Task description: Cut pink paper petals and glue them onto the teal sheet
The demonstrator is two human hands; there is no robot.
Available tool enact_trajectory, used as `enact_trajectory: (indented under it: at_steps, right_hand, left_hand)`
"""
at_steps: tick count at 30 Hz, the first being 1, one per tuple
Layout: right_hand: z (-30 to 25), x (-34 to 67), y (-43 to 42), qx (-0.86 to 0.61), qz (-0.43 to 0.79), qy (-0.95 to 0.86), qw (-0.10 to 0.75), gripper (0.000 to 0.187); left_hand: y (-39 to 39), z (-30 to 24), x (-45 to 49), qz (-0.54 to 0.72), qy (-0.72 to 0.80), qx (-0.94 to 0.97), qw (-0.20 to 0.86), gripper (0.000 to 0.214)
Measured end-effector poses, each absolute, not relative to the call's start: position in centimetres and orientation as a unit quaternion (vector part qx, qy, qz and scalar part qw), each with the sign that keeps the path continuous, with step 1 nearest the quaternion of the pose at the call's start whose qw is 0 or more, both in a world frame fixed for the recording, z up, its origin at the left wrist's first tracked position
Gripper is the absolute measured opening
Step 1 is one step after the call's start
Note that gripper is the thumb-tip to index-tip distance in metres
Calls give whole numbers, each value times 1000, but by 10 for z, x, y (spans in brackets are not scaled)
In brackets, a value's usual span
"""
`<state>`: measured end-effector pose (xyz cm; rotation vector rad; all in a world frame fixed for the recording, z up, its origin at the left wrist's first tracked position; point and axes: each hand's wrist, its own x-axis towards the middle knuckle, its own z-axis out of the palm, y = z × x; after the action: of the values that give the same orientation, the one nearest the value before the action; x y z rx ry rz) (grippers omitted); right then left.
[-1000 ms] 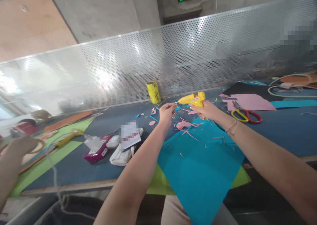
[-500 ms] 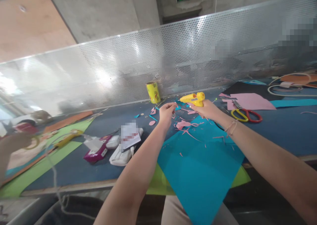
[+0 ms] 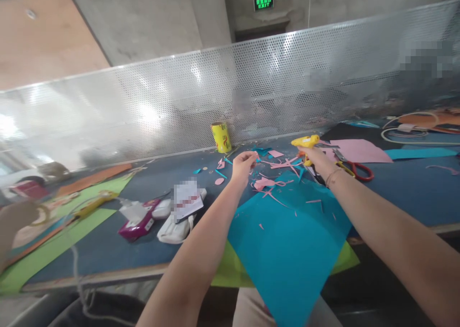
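Note:
My right hand [image 3: 312, 157] grips a yellow hot glue gun [image 3: 304, 141], held over the far part of the table with its nozzle to the left. To its left, my left hand [image 3: 243, 166] is closed in a pinch on a small pink paper piece [image 3: 256, 155], partly hidden by the fingers. Pink paper scraps [image 3: 264, 183] and strips lie around and below both hands. A large blue sheet [image 3: 287, 240] spreads toward me and hangs over the table's front edge.
Scissors [image 3: 362, 170] with red and yellow handles lie right of my right hand. A yellow roll [image 3: 220, 137] stands at the back by a perforated metal screen [image 3: 172, 101]. Left are a purple power strip [image 3: 138, 226], white chargers and another person's arm [image 3: 17, 221].
My right hand has moved right with the glue gun, away from my left hand. My left hand stays nearly in place, still pinching. The view has shifted slightly.

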<state>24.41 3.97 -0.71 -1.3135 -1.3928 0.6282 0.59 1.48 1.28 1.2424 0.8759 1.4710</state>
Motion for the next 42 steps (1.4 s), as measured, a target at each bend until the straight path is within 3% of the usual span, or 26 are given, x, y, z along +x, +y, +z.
enact_trajectory:
  at_steps: [3, 6, 14, 16, 18, 22, 26, 37, 39, 42]
  right_hand:
    - [-3, 243, 35, -616, 196, -566, 512, 14]
    - [1, 230, 28, -622, 137, -641, 428, 18]
    - [-14, 189, 7, -562, 73, -797, 208, 46]
    - [-10, 185, 3, -512, 111, -820, 233, 47]
    - [-1, 180, -1, -470, 175, -805, 316, 39]
    - [15, 167, -12, -403, 446, -653, 460, 21]
    - [21, 160, -22, -327, 620, -522, 485, 13]
    - [16, 165, -13, -293, 637, -494, 514, 9]
    - [16, 169, -10, -304, 620, -498, 525, 9]
    - [18, 178, -6, -315, 591, -507, 543, 8]
  left_hand:
    - [15, 13, 7, 604, 356, 515, 493, 23]
    - [16, 11, 7, 603, 353, 522, 489, 22]
    - [10, 17, 9, 604, 338, 512, 509, 21]
    - [7, 19, 10, 603, 328, 508, 520, 21]
    - [5, 19, 12, 597, 320, 511, 529, 22]
    - [5, 16, 17, 578, 301, 532, 540, 20]
    - [4, 15, 19, 561, 262, 546, 564, 19]
    - [-1, 19, 19, 522, 244, 578, 577, 20]
    - [6, 18, 11, 491, 302, 634, 515, 25]
    - [15, 14, -2, 406, 466, 732, 288, 28]
